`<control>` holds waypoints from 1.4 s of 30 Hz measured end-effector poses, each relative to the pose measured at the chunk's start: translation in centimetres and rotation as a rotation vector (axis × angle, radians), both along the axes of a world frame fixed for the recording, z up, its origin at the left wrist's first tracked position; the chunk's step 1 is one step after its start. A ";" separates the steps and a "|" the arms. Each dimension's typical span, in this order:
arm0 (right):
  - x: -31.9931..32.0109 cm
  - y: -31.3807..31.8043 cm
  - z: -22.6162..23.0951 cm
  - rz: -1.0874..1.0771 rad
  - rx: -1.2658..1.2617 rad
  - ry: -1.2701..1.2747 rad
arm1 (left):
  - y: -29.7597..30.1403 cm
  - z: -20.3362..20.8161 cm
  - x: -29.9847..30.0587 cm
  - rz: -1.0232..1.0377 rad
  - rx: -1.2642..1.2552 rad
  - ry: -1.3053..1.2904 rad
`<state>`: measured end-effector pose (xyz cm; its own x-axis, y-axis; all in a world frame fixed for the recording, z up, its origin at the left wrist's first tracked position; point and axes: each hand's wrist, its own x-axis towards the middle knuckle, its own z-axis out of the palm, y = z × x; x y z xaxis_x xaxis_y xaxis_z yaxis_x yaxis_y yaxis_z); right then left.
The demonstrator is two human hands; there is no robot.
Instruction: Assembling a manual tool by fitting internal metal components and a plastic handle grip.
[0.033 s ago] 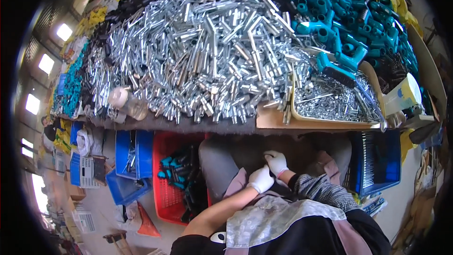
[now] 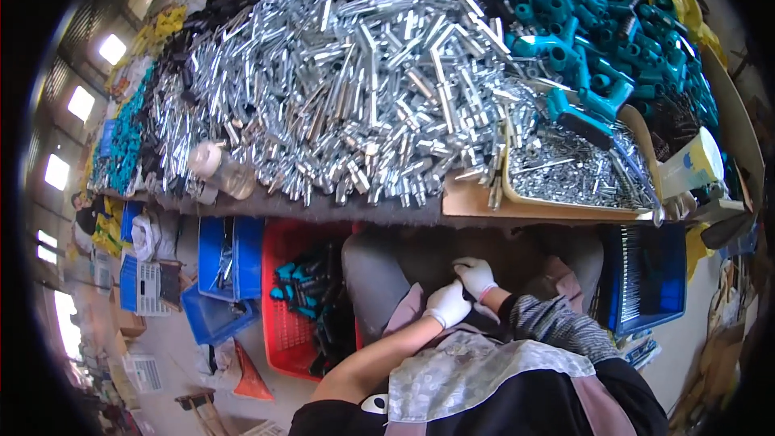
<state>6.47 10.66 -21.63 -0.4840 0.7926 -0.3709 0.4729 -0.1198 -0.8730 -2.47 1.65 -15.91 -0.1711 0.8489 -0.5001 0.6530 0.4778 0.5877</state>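
My left hand (image 2: 448, 307) and my right hand (image 2: 476, 276), both in white gloves, meet over my lap below the table's edge. Their fingers are curled in and touch one another. Whatever lies between them, if anything, is hidden. On the table in front of me is a wide heap of shiny metal tubes and rods (image 2: 347, 89). To its right a shallow tray (image 2: 581, 208) holds small metal parts, and a tool with a teal-and-black handle (image 2: 585, 125) rests across it. Teal pistol-shaped plastic housings (image 2: 557, 8) are piled behind the tray.
A clear bottle (image 2: 230, 178) leans at the table's front edge; a white cup (image 2: 694, 163) tilts at the right. A red crate (image 2: 282, 347) with teal-and-black parts stands left of my legs, near blue bins (image 2: 249, 262). Another blue bin (image 2: 666, 274) stands to the right.
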 end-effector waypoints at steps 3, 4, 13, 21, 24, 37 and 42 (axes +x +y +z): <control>0.7 0.9 4.2 -0.019 -0.172 0.281 | 0.3 4.7 -0.8 -0.061 0.018 -0.028; -0.1 0.8 5.6 -0.143 -0.334 0.375 | 0.1 4.5 -0.9 -0.023 0.072 -0.052; 0.0 0.7 1.5 -0.109 -0.179 0.234 | -0.1 0.7 -1.7 -0.054 0.137 -0.038; 12.9 5.4 -4.4 -0.118 -1.014 0.699 | -14.6 25.6 -17.6 0.276 0.398 -0.313; 10.6 3.6 -2.6 -0.190 -0.897 0.447 | -24.1 30.2 -20.2 0.629 0.428 -0.225; 7.8 1.0 1.4 0.045 -0.429 0.132 | -30.7 -2.9 -26.3 1.331 0.394 0.495; 7.0 0.5 1.1 0.057 -0.410 0.141 | -27.0 -11.6 -22.5 1.425 -0.196 0.446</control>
<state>13.48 11.12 -20.52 -0.5906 0.5644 -0.5767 0.3686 -0.4471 -0.8150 -24.97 -25.36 -27.52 -0.9362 -0.2264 -0.2690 -0.3095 0.8935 0.3253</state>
